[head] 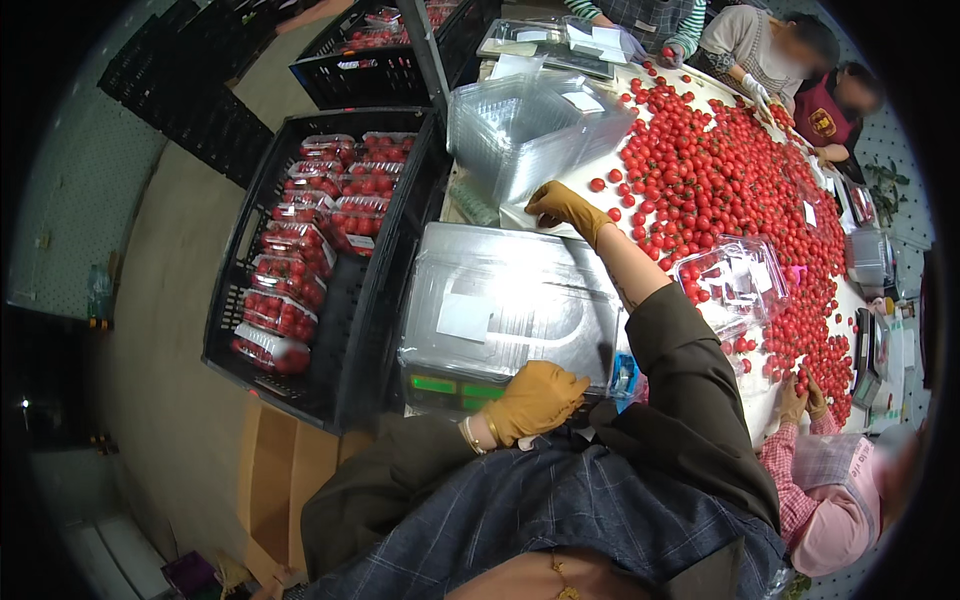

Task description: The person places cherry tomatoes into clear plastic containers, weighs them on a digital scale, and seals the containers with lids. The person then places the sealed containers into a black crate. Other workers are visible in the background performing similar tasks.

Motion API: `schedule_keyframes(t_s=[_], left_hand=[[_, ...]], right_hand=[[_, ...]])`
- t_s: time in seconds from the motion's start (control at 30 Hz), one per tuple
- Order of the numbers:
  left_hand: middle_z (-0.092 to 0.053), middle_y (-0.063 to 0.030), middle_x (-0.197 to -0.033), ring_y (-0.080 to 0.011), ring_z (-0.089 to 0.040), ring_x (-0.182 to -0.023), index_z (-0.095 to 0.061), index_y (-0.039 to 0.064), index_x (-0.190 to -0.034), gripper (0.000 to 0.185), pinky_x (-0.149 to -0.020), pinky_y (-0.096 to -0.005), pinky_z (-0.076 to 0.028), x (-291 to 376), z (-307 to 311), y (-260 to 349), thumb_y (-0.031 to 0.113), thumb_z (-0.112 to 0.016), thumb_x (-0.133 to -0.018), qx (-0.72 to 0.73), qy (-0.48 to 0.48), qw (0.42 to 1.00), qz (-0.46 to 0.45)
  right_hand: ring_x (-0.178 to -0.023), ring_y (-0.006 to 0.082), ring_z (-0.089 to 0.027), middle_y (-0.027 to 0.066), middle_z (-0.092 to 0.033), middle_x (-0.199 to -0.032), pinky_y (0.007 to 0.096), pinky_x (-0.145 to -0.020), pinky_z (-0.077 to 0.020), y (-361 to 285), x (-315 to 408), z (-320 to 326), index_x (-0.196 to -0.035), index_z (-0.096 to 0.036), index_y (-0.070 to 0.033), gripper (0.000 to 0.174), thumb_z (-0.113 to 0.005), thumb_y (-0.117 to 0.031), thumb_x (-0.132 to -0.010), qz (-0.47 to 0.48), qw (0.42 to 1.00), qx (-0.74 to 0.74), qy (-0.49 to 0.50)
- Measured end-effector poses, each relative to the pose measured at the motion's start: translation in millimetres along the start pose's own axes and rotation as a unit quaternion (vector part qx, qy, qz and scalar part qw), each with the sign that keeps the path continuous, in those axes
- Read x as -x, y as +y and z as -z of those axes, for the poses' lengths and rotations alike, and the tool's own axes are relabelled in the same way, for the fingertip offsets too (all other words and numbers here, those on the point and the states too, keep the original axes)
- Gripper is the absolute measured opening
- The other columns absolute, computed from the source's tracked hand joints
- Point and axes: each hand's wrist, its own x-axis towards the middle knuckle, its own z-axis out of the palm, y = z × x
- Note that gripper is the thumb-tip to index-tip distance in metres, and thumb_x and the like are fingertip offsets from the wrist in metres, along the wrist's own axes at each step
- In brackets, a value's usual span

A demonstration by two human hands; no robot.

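My left hand, in a tan glove, is curled over the front edge of a digital scale with green displays. Its fingers are closed and nothing shows in them. My right hand, gloved alike, reaches past the far edge of the scale's metal pan. Its bent fingertips are at a white stack, perhaps labels; whether they pinch anything is hidden. A white paper slip lies on the pan under clear plastic. Nested clear plastic containers stand beyond the right hand.
At left, a black crate holds packed tomato punnets. Loose tomatoes cover much of the white table at right, with a clear container among them. A metal post rises by the crates. Co-workers' hands handle tomatoes across the table.
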Motion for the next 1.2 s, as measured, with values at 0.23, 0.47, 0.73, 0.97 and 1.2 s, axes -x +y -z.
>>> schedule_keyframes(t_s=[0.23,0.47,0.73,0.97,1.2], left_hand=[[-0.06,-0.0096,-0.067,-0.0302,-0.059,-0.065,-0.06,0.007,-0.089,0.021,-0.059,-0.0417,-0.045,-2,3,2,0.022,-0.061,-0.074,0.043,-0.023,0.998,0.027],[-0.06,-0.0099,-0.067,-0.0317,-0.059,-0.066,-0.06,0.007,-0.089,0.021,-0.06,-0.0431,-0.045,-3,1,2,0.022,-0.06,-0.074,0.032,-0.023,0.999,0.036],[-0.056,-0.0151,-0.122,-0.0221,-0.057,-0.108,-0.055,0.005,-0.121,0.048,-0.091,-0.0332,-0.045,-8,36,4,0.016,-0.069,-0.077,0.369,0.005,0.926,0.077],[-0.047,-0.0202,-0.128,-0.0269,-0.051,-0.116,-0.04,-0.007,-0.128,0.04,-0.1,-0.0345,-0.042,-34,69,-19,0.019,-0.039,-0.098,0.657,0.308,0.648,0.231],[-0.053,-0.0205,-0.119,-0.0254,-0.055,-0.111,-0.045,-0.009,-0.123,0.039,-0.095,-0.0321,-0.046,-35,53,8,0.021,-0.038,-0.098,0.651,0.251,0.674,0.242]], right_hand=[[-0.052,0.0147,-0.055,0.0082,-0.06,-0.061,0.0294,-0.047,-0.0459,14,-8,5,-0.073,-0.063,0.006,0.018,-0.071,-0.01,-0.069,0.007,0.998,-0.049,-0.034],[-0.053,0.0176,-0.049,0.0098,-0.062,-0.066,0.0296,-0.055,-0.0438,41,-38,8,-0.076,-0.065,0.001,0.02,-0.067,-0.019,-0.071,0.076,0.987,0.136,-0.047],[-0.052,0.0146,-0.057,0.0085,-0.064,-0.064,0.0278,-0.046,-0.0447,-18,23,10,-0.081,-0.071,-0.001,0.017,-0.067,-0.012,-0.07,0.113,0.987,0.098,0.057],[-0.066,0.0116,-0.06,0.0059,-0.066,-0.074,0.0241,-0.061,-0.0486,-44,200,-20,-0.083,-0.067,0.0,0.005,-0.064,-0.002,-0.079,0.373,0.924,0.014,0.085],[-0.063,0.0094,-0.056,0.004,-0.062,-0.07,0.0222,-0.06,-0.0465,-13,264,-31,-0.082,-0.064,0.002,0.014,-0.066,-0.012,-0.083,0.246,0.932,-0.251,0.089]])
